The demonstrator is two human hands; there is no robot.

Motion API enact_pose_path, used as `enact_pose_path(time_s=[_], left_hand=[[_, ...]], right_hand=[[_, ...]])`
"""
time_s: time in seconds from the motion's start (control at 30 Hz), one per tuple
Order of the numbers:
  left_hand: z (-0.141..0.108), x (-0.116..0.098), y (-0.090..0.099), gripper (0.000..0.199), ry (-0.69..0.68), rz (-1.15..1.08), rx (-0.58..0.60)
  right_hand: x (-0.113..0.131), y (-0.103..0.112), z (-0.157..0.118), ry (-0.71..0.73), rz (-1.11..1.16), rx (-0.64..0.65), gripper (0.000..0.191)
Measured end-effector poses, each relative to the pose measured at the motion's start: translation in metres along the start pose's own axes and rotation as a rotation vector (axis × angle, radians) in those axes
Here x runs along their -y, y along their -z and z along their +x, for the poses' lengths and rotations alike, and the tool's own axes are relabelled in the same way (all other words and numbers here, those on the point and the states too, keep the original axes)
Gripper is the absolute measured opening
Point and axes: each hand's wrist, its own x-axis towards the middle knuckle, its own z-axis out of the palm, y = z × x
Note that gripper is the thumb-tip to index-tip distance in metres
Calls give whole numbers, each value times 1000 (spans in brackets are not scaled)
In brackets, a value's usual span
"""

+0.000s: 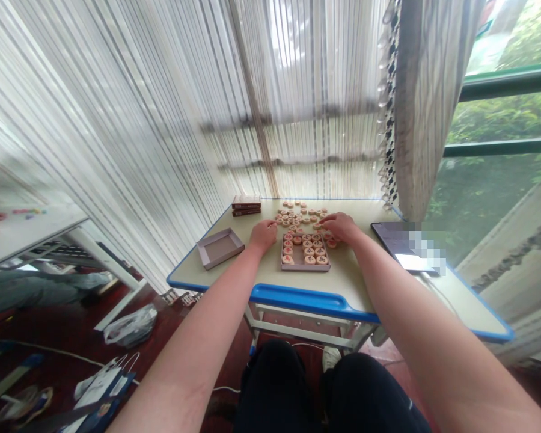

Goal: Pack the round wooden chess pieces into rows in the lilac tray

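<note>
A: Where are the pieces now?

B: Loose game pieces (285, 224) lie scattered on the tabletop (265, 273) beyond the open box (305, 267), while boxed pieces (309, 252) sit flat in rows inside it, red-marked along the left and dark-marked along the right, with a gap between the rows near the front

A: And the left hand (264, 236)?

B: Just left of the box, fingers curled in near the scatter; I can't tell whether its grip has hold of anything

A: The right hand (340, 227)?

B: Over the box's far right corner, fingers bent toward a loose piece; its grip looks partly closed, but whether it has hold of that piece I can't tell

A: Anything around them?

B: A shallow tray (220, 248) at left, stacked small boxes (246, 205) behind it, and a tablet (390, 240) at right
</note>
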Motion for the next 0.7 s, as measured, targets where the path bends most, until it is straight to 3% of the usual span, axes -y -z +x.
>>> enact_pose_path(time_s=[0.2, 0.37, 0.53, 0.7], left_hand=[[2, 4, -3, 29, 8, 0, 29], [3, 6, -3, 28, -22, 22, 32], [4, 6, -4, 28, -30, 49, 21], [2, 3, -3, 28, -22, 75, 28]], right_hand=[[-13, 7, 2, -113, -43, -242, 40], [-17, 3, 5, -88, -66, -159, 40], [-15, -4, 10, 18, -164, -176, 39], [-6, -6, 8, 78, -285, -53, 32]])
